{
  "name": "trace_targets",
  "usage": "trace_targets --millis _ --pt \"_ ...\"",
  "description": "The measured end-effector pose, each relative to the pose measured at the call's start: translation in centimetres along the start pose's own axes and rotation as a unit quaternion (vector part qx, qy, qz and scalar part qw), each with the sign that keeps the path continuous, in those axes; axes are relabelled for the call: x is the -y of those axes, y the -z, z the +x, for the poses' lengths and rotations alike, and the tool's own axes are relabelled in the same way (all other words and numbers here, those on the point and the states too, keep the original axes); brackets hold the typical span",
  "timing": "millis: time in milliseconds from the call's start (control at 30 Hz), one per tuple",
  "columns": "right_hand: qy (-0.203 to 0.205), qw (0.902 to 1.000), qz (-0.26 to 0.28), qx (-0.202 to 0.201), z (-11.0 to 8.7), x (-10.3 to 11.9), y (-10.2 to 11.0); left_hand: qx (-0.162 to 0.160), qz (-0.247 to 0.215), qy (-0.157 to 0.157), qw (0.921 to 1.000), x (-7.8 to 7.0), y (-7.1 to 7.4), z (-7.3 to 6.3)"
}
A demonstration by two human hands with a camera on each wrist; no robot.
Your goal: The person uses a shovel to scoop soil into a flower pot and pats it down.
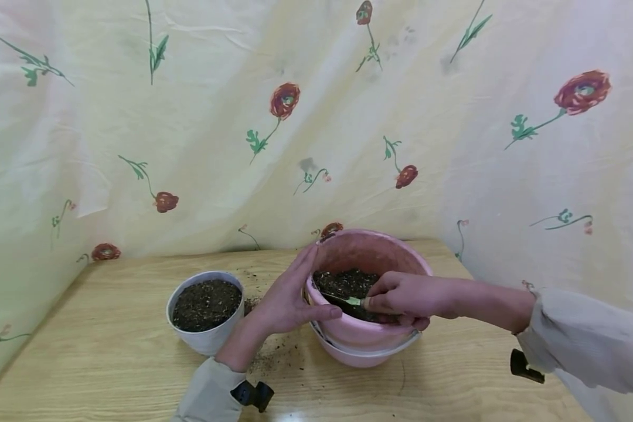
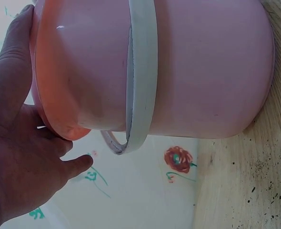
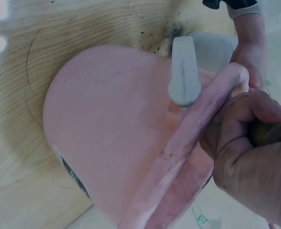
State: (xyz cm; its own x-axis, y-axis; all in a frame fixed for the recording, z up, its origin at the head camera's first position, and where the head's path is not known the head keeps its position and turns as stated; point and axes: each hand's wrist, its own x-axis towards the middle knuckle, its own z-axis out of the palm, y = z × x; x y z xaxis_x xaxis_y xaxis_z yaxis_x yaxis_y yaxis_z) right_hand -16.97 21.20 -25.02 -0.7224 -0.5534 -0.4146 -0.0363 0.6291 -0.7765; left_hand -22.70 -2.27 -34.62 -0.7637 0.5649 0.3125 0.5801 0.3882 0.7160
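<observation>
A pink bucket (image 1: 348, 335) holds dark soil (image 1: 352, 281) and leans in the head view, its mouth toward me. At its left rim rests my left hand (image 1: 285, 298), fingers extended along the side and thumb across the front. The left wrist view shows this hand (image 2: 21, 143) spread against the rim. My right hand (image 1: 406, 296) grips a trowel (image 1: 339, 301), its dark blade inside the bucket by the soil; the blade's tip is hard to make out. In the right wrist view, a rounded handle end (image 3: 269, 133) shows within the curled fingers. A pale carrying handle (image 3: 184, 71) hangs outside the bucket.
A white pot (image 1: 206, 341) filled with soil stands left of the bucket, near my left forearm. Loose soil crumbs (image 1: 276, 357) lie on the wooden table (image 1: 111, 363) between them. A flowered sheet (image 1: 216, 146) hangs behind and at both sides.
</observation>
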Motion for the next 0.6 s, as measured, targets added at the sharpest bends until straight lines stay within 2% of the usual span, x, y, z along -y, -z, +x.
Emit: trace_targets --millis 133,233,300,367,467,533,600 --pt "0.008 0.9988 -0.04 -0.026 0.2 0.3 -0.5 -0.003 0.001 -0.001 1.0 0.0 0.0 -0.1" --pt "0.024 0.9912 -0.115 -0.061 0.7 0.5 -0.9 -0.007 -0.001 -0.005 1.0 0.0 0.0 -0.1" --pt "0.047 0.977 -0.187 -0.091 1.0 0.5 -0.9 -0.011 -0.006 -0.015 0.9998 0.1 0.0 -0.1" --pt "0.075 0.956 -0.258 -0.117 1.3 0.2 -1.0 -0.014 -0.008 -0.027 0.9995 0.2 -0.1 -0.1" --pt "0.107 0.9267 -0.327 -0.151 1.5 -0.2 -1.2 -0.018 -0.01 -0.044 0.9988 0.3 -0.2 -0.1" --pt "0.118 0.919 -0.338 -0.164 1.6 -0.5 -1.3 -0.02 -0.006 -0.047 0.9987 0.3 -0.3 -0.1" --pt "0.125 0.9163 -0.339 -0.174 1.6 -0.8 -1.4 -0.022 -0.004 -0.043 0.9988 0.4 -0.4 -0.1"
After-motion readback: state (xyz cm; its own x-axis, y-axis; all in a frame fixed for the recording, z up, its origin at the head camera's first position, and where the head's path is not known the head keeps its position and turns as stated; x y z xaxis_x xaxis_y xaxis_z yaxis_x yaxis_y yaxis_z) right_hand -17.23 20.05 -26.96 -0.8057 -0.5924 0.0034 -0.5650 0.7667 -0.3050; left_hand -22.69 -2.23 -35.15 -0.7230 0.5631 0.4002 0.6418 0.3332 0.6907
